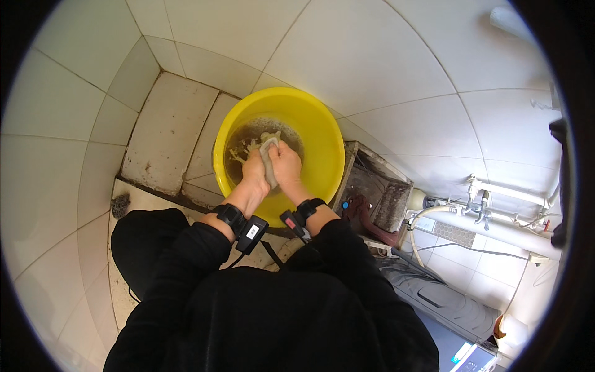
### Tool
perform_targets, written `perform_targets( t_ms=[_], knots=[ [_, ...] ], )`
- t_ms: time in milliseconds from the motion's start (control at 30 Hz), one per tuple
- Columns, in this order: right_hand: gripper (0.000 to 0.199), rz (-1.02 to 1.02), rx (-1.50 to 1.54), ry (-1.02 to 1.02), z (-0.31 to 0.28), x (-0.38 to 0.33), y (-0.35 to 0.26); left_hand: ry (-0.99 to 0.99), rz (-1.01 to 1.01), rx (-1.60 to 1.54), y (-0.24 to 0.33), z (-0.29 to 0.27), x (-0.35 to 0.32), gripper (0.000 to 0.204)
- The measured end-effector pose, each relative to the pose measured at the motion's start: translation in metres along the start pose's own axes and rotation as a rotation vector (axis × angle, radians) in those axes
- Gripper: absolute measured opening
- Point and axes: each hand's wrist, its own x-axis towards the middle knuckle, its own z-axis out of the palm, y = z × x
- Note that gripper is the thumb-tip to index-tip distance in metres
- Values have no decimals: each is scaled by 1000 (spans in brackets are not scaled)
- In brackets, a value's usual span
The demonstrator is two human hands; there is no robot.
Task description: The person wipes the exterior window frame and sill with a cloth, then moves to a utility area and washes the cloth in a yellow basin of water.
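Observation:
A bright yellow basin (328, 146) holds murky brown water (248, 128) with some froth. Over it, both my hands are closed on a wet, greyish-beige cloth (267, 162), bunched upright between them. My left hand (253, 172) presses it from the left, and my right hand (286, 165) grips it from the right with the thumb near its top. Pale yellowish wet strands (237, 155) show beside the left fingers; whether they belong to the cloth I cannot tell. The fingertips are partly hidden.
Right of the basin is a grimy stone sink (396, 201) with a dark reddish cloth (362, 214) in it. Taps (480, 208) and pipes run along the right wall. A grey-lidded washing machine (427, 291) stands at lower right. A dark scouring pad (120, 204) lies at left.

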Motion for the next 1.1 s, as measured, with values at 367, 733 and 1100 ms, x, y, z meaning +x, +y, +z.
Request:
perform_targets(
  t_ms=[367,733,1100],
  knots=[
    [25,-205,-11,62,-2,-13,-8,-56,70,-88,20,3,-12,41],
    [32,-185,-67,-174,-31,41,72,-112,388,240,38,5,-32,52],
    [36,129,352,-557,-51,42,29,-312,600,543,28,10,-35,74]
  ],
)
